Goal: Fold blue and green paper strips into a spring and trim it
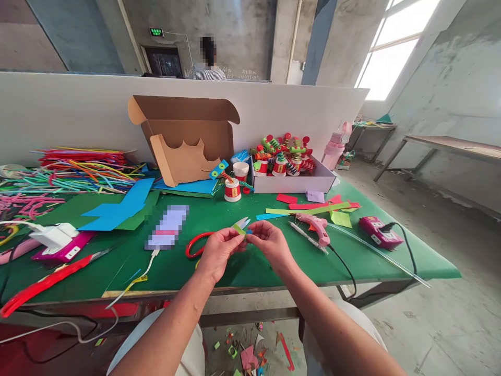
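Close together over the near edge of the green table, my two hands pinch small bits of paper. My left hand (219, 249) is closed on a green paper strip (239, 228). A little blue paper piece (249, 232) sits at the fingertips of my right hand (271, 244), which are also closed; its exact shape is partly hidden. Red-handled scissors (192, 246) lie beside and behind my left hand, blades showing beyond the fingers. To the right of my right hand rest a pink glue gun (319, 227) and a white pen (309, 237).
Finished paper-cup figures fill a white box (293, 184) at the back; one cup figure (232, 191) stands before an open cardboard box (191, 141). Pipe cleaners (86, 172), blue card (121, 206), a phone (167, 227) and a red-handled knife (50, 282) lie left. Power adapter (379, 233) right.
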